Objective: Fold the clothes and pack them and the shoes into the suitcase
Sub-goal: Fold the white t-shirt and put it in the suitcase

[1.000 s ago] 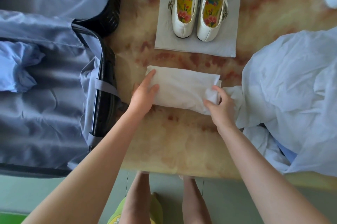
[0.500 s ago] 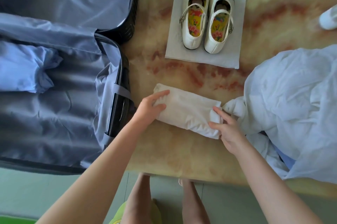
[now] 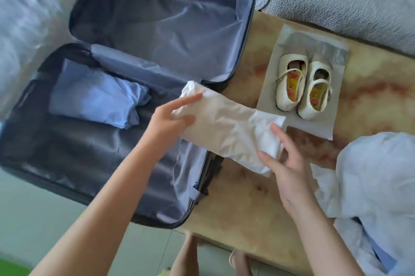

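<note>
1. The folded white garment (image 3: 226,127) is held up off the table (image 3: 247,212), slung between two hands. Its left end already hangs over the open suitcase (image 3: 161,24), and its right end is above the table edge.
2. The left hand (image 3: 173,123) pinches the left end, forefinger laid along the top and thumb against the near side. I'd say that keeps the folds from springing open.
3. The right hand (image 3: 289,172) cradles the other end, thumb on the near edge and fingers along and under it, so the bundle stays flat.
4. A folded blue garment (image 3: 96,98) lies in the near half of the case, with bare lining beside it. That looks like where this one is meant to go.
5. The white shoes (image 3: 303,89) sit paired on a grey sheet (image 3: 314,128), not yet packed.
6. A heap of pale clothes (image 3: 377,174) on the right is unfolded.
</note>
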